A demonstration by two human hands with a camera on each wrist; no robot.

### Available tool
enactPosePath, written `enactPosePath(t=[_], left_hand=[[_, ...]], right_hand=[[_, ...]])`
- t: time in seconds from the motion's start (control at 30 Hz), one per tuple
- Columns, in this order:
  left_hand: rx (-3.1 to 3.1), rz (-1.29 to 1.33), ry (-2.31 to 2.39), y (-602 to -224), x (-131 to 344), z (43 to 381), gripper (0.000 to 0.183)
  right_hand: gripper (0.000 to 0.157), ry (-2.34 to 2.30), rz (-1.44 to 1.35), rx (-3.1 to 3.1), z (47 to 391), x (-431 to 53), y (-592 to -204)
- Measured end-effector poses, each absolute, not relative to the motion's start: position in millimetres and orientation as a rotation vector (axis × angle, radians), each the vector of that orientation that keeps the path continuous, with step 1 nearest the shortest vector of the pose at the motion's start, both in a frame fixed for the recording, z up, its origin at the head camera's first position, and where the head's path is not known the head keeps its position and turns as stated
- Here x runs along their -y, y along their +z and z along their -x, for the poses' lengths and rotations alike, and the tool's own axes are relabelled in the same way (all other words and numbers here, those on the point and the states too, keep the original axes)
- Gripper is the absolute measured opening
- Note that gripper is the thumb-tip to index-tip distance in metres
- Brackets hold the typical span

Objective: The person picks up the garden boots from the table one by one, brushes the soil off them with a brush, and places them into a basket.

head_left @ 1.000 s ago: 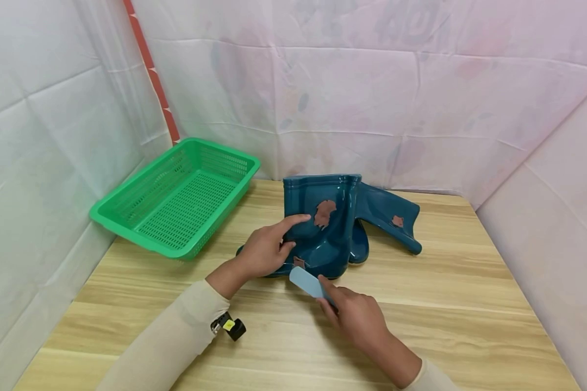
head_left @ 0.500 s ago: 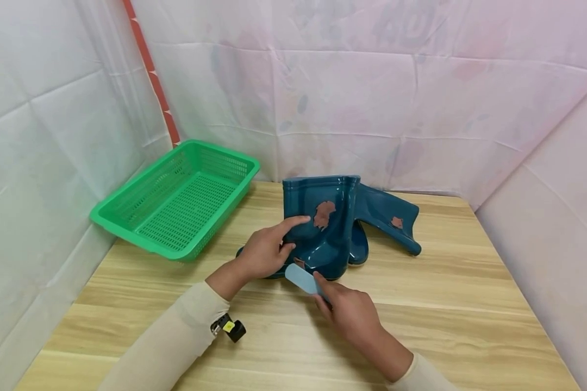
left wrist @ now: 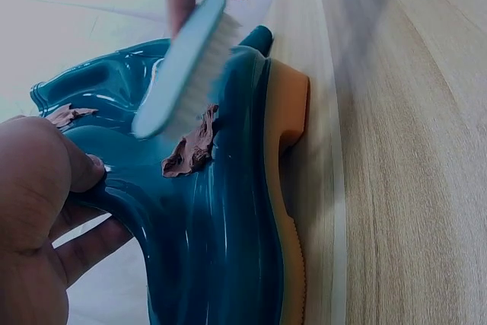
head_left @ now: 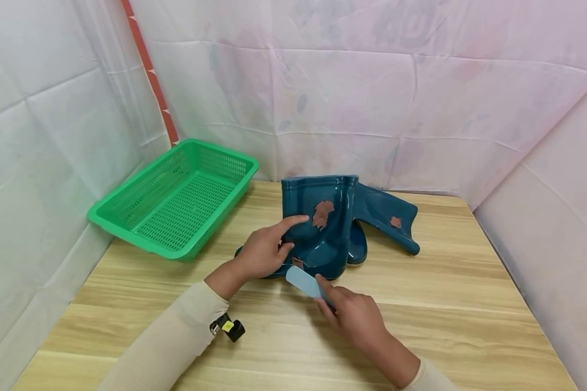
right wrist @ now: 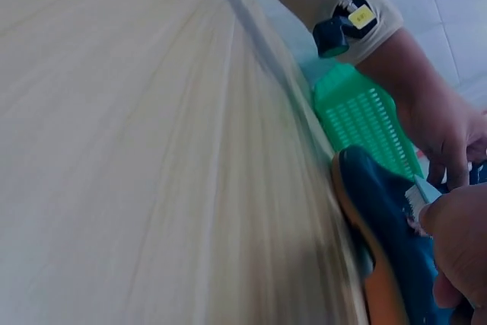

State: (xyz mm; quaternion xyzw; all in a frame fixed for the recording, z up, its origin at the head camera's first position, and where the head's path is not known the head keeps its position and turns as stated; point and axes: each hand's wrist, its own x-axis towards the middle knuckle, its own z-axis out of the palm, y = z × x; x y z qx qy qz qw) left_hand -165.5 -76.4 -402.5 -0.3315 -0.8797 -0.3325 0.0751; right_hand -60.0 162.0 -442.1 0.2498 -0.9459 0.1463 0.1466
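A dark teal rain boot (head_left: 298, 194) stands upright on the table, toe to the left. One brown, mud-like patch (head_left: 323, 214) marks its shaft and a smaller patch (left wrist: 192, 146) sits low near the heel. My left hand (head_left: 264, 251) grips the boot at the front of the ankle, thumb on the near side and fingers behind. In my right hand (head_left: 356, 314) is a pale blue scrubbing brush (left wrist: 183, 66), its white bristles right at the lower patch. Behind, a second rain boot (head_left: 379, 203) lies tipped over, with a brown spot on its shaft.
A green plastic basket (head_left: 178, 252) with perforated walls stands at the table's back left. Pale cloth walls (head_left: 342, 98) enclose the wooden table (head_left: 445, 304) at the back and sides. A small black camera (head_left: 233, 328) is strapped to the left wrist.
The brush shifts a little left over the lower patch, then slightly back right. My left hand and both boots stay in place.
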Motion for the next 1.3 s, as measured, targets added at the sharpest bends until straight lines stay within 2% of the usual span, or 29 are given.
enactPosePath(t=[0.27, 0.57, 0.9, 1.3], left_hand=[[2.623, 0.998, -1.008, -403, 76, 165, 0.07], [2.637, 0.998, -1.003, -403, 77, 165, 0.07], [2.629, 1.01, -1.008, -403, 76, 165, 0.07], [2.654, 0.988, -1.001, -401, 75, 163, 0.069]], right_hand=[[0.049, 0.401, -0.764, 2.677, 66, -152, -440], [0.048, 0.378, -0.668, 2.772, 63, -164, -446], [0.05, 0.422, -0.69, 2.749, 59, -171, -443], [0.049, 0.426, -0.67, 2.709, 72, -158, -437]])
